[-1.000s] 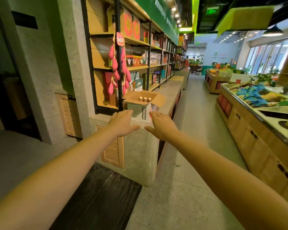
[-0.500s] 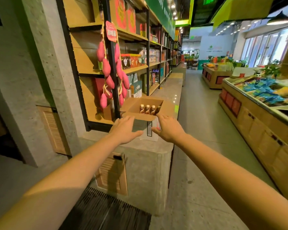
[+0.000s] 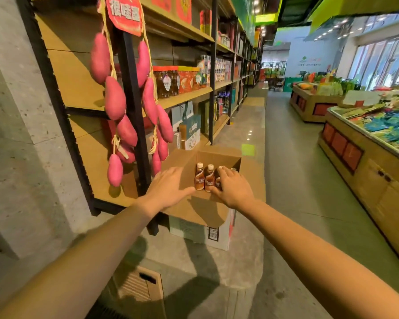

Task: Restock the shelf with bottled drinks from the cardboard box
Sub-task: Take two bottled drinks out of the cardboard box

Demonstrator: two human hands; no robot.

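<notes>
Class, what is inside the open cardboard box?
Brown bottled drinks with white caps stand inside the cardboard box; two show clearly. The right hand covers others, so their number and the box floor are hidden.

Grey stone wall (image 3: pixel 14 116) left; polished floor (image 3: pixel 293 185); windows (image 3: pixel 380 58) right.

A long grey stone ledge (image 3: pixel 240 256) ran along the foot of the shelving in front of me. The open brown cardboard box with white printed sides (image 3: pixel 219 238) sat directly on it, close to the ledge's near end. Just left of the box and behind it rose the wooden shelf in a black metal frame (image 3: pixel 184 97). On its lowest board, just beyond the box, stood pale printed gift boxes (image 3: pixel 191 132). On the board above those, higher than the box, stood a row of clear jars with red and orange lids (image 3: pixel 168 82).
</notes>
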